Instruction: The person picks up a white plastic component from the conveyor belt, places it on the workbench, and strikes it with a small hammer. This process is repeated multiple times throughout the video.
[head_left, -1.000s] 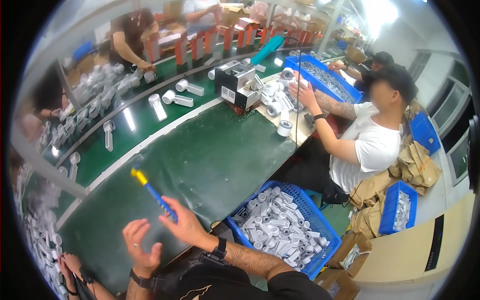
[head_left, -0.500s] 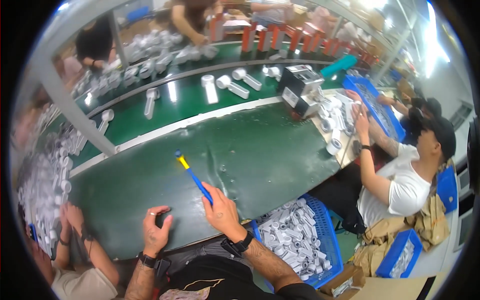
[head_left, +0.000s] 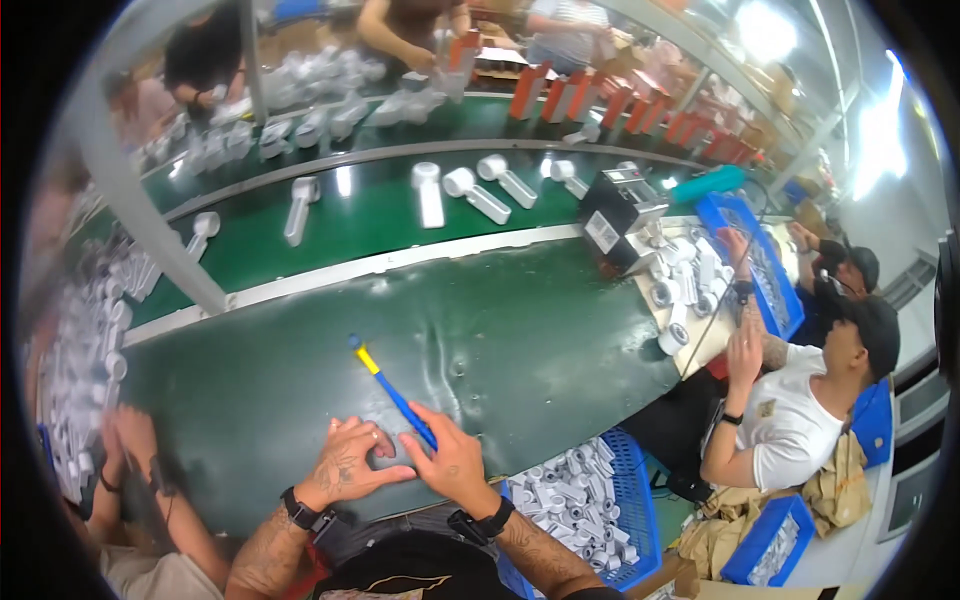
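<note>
My right hand (head_left: 452, 462) is closed round the lower end of a slim blue tool with a yellow neck (head_left: 397, 398). The tool slants up and left above the green tabletop (head_left: 540, 330), and its small dark-blue head is too small to make out. Close beside it on the left is my left hand (head_left: 348, 462), back upward, fingers loosely bent and thumb stretched toward the right hand. I see nothing in the left hand, though its palm is partly hidden.
Grey-white handled parts lie on the green conveyor (head_left: 365, 205) beyond. A black box-shaped device (head_left: 625, 220) stands at the table's far right. Below right is a blue basket (head_left: 640, 500) of similar parts. Co-workers sit at both sides; a metal post (head_left: 175, 245) rises left.
My left hand has moved right and turned palm down beside my right hand. The right hand and tool have shifted slightly right and lower in view.
</note>
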